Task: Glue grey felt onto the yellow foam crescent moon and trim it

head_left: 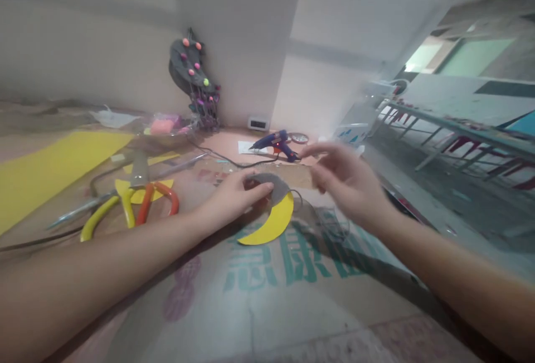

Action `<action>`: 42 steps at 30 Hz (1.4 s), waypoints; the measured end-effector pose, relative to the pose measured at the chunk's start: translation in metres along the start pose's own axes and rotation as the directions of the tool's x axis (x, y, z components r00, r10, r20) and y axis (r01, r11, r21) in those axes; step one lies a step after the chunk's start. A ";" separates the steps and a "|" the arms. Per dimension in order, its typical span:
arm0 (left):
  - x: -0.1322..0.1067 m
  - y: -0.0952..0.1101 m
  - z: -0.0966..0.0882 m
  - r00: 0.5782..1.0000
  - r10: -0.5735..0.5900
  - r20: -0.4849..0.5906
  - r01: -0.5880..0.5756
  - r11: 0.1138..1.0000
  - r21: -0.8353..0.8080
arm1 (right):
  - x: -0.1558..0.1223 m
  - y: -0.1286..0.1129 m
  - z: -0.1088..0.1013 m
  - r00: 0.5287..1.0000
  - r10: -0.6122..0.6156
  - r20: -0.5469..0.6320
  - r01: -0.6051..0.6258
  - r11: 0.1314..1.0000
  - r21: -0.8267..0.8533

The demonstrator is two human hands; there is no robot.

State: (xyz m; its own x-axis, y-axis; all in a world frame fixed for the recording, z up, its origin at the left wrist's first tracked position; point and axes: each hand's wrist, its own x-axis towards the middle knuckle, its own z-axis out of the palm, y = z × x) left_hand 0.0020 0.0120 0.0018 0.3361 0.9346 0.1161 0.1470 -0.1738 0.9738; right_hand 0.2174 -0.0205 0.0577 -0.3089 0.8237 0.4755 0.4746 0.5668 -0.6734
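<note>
My left hand (234, 195) lies on a grey crescent piece (279, 183) on the cardboard, its fingers curled and pressing on it. A yellow crescent (271, 222) sticks out from under the grey one. My right hand (343, 180) hovers just right of these pieces, blurred by motion, fingers spread and holding nothing that I can see. A blue glue gun (276, 143) rests beyond the right hand's fingertips, its black cord (217, 158) running left.
Two pairs of scissors, yellow-handled (104, 215) and orange-handled (161, 198), lie to the left on yellow scraps. A large yellow sheet (45, 170) covers the far left. A dark beaded ornament (193, 76) leans in the wall corner. Printed cardboard (292, 290) covers the table.
</note>
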 end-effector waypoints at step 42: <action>0.000 -0.002 0.000 0.996 0.048 -0.081 -0.041 0.995 0.087 | -0.008 0.037 0.034 0.932 0.353 -0.076 -0.324 0.910 0.259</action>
State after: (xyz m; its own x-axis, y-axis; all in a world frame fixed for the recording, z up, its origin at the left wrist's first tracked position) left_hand 0.0015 0.0124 -0.0002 0.2660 0.9474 0.1782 0.2136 -0.2382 0.9474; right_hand 0.2095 -0.0055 0.0091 -0.0572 0.9669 0.2486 0.3189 0.2536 -0.9132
